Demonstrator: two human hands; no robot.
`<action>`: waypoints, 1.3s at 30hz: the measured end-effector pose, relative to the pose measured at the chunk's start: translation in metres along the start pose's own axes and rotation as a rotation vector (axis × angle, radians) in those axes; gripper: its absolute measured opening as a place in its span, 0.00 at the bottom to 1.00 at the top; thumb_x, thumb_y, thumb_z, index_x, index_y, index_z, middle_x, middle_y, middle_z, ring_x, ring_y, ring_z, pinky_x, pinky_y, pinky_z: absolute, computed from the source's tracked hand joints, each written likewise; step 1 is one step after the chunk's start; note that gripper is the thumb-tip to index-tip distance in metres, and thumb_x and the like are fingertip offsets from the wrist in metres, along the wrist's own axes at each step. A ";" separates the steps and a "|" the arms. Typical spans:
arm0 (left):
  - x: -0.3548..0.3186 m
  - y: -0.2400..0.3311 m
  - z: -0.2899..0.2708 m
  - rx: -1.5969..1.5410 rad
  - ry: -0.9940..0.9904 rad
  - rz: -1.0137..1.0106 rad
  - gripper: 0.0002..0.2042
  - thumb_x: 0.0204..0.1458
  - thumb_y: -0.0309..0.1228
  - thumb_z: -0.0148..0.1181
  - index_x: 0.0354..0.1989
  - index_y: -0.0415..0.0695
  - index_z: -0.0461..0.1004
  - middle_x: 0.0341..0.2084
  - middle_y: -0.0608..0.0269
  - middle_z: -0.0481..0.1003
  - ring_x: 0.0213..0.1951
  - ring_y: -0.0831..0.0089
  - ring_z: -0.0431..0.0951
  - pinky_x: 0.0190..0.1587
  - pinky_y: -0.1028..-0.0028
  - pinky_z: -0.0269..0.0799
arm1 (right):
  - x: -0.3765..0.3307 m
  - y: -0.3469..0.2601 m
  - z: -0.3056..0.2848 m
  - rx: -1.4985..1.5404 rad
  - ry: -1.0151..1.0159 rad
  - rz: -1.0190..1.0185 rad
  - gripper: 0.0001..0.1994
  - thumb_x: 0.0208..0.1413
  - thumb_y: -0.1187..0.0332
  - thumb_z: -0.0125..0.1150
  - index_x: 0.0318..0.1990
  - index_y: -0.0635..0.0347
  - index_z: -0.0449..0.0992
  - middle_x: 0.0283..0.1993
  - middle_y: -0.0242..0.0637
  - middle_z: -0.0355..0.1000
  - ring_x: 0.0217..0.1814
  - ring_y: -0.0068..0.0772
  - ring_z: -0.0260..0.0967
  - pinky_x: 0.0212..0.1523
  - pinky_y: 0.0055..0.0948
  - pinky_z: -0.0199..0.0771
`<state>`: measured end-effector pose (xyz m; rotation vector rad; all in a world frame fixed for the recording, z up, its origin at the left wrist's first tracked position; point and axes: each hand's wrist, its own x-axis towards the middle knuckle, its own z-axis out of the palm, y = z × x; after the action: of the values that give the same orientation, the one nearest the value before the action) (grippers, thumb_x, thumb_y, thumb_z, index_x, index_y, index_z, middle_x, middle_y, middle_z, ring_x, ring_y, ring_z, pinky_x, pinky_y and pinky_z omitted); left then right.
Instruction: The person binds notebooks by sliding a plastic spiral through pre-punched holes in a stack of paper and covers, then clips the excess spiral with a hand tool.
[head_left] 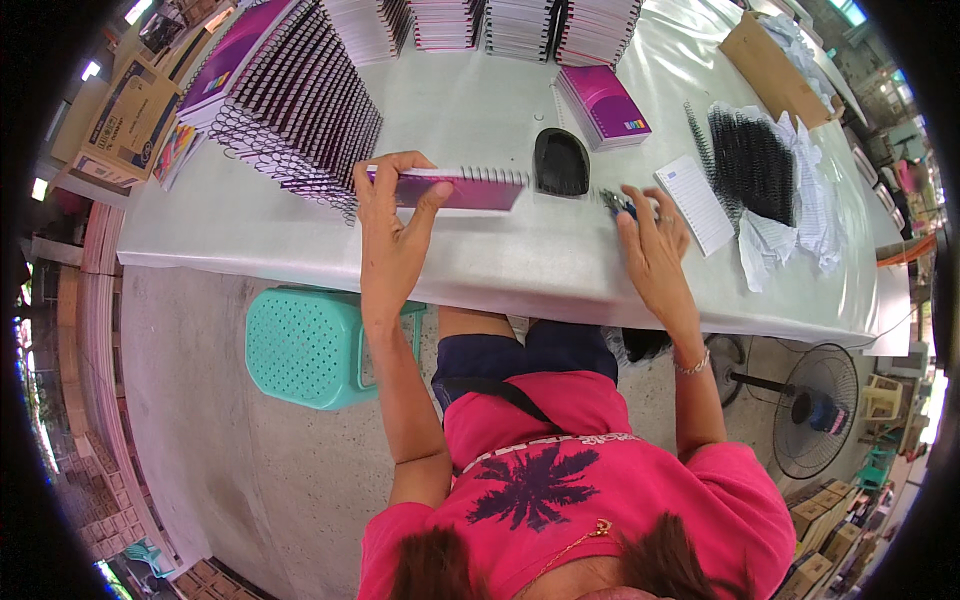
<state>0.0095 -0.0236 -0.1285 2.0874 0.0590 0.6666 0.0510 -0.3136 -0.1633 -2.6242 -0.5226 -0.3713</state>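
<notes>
My left hand (395, 205) grips a purple notebook (465, 190) by its left end, fingers and thumb on opposite faces. The notebook is tilted nearly edge-on above the table, its black coil along the upper edge. My right hand (655, 240) is curled around small pliers (616, 204) with dark blue handles, low over the tabletop. Part of the pliers is hidden by the fingers. Between and beyond the hands lies a shallow black dish (562, 163). Right of my right hand is a ruled white sheet or pad (695, 203).
A tall stack of coil-bound notebooks (300, 110) stands at left. More notebook stacks (520, 25) line the far side. A purple-covered pile (605, 105) sits beyond the dish. Black coils (755, 165) lie on crumpled paper at right. A green stool (305, 345) and fan (815, 410) flank me.
</notes>
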 end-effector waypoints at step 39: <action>-0.011 -0.046 0.032 -0.458 -0.188 -0.074 0.53 0.34 0.27 0.79 0.66 0.51 0.46 0.43 0.64 0.55 0.48 0.70 0.59 0.56 0.69 0.57 | 0.096 -0.059 -0.019 0.988 -0.828 -0.021 0.22 0.56 0.56 0.65 0.51 0.65 0.79 0.46 0.37 0.77 0.50 0.26 0.70 0.51 0.25 0.70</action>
<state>0.0253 -0.0242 -0.1837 1.6857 -0.1132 0.3915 0.1090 -0.2440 -0.0933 -1.6829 -0.7287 0.8177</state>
